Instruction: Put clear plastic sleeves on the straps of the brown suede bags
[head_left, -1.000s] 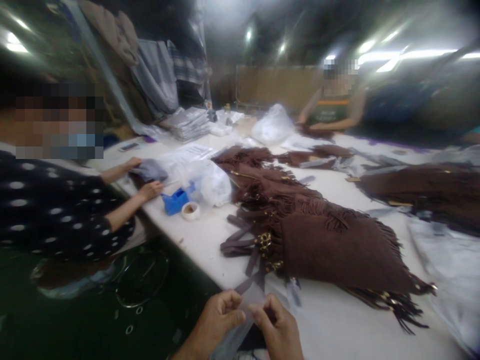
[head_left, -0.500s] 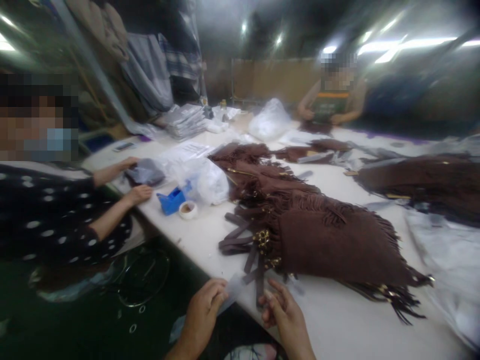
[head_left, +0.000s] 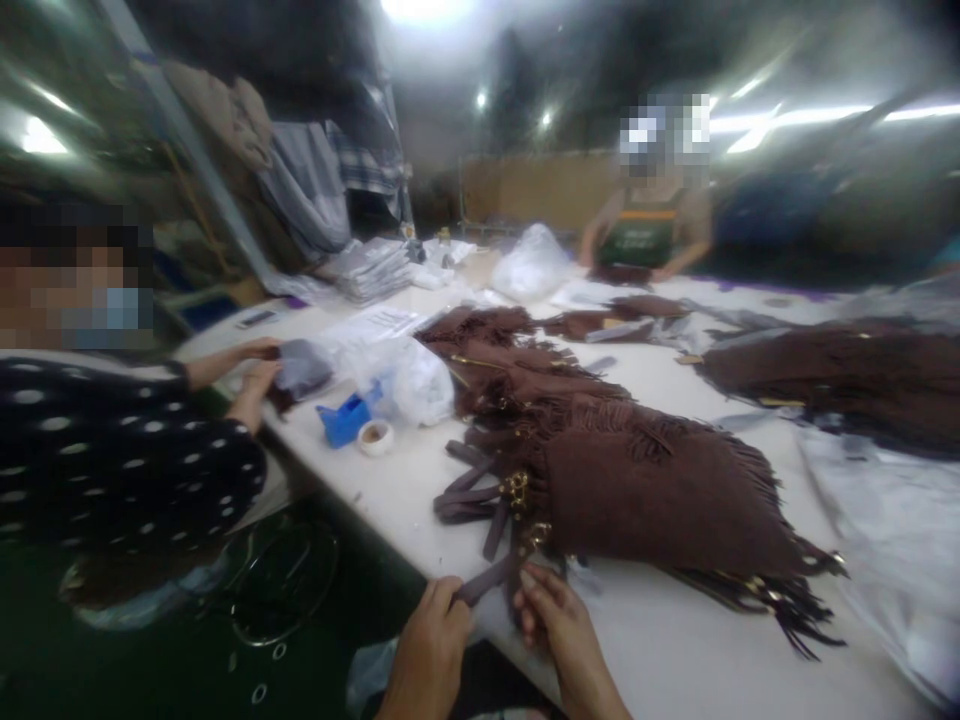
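My left hand (head_left: 435, 640) is closed on a dark brown strap (head_left: 484, 580) at the near table edge. My right hand (head_left: 559, 620) has its thumb and fingers closed round another hanging part of the strap, just under some gold clasps (head_left: 536, 538). The strap leads up to a brown fringed suede bag (head_left: 637, 490) lying flat on the stack in front of me. More looped straps (head_left: 465, 500) and gold rings (head_left: 516, 488) lie at its left side. The fingertips of both hands are partly hidden.
A white table (head_left: 405, 520) carries more fringed bags (head_left: 832, 380), a blue tape dispenser (head_left: 345, 420), a tape roll (head_left: 375, 437) and clear plastic bags (head_left: 420, 380). A co-worker at left handles a wrapped item (head_left: 304, 368); another person (head_left: 649, 235) works across the table.
My left hand has moved slightly right and down; the clear plastic seen by its fingers no longer shows there. My right fingers have closed in on the strap. The left co-worker's hands drew together.
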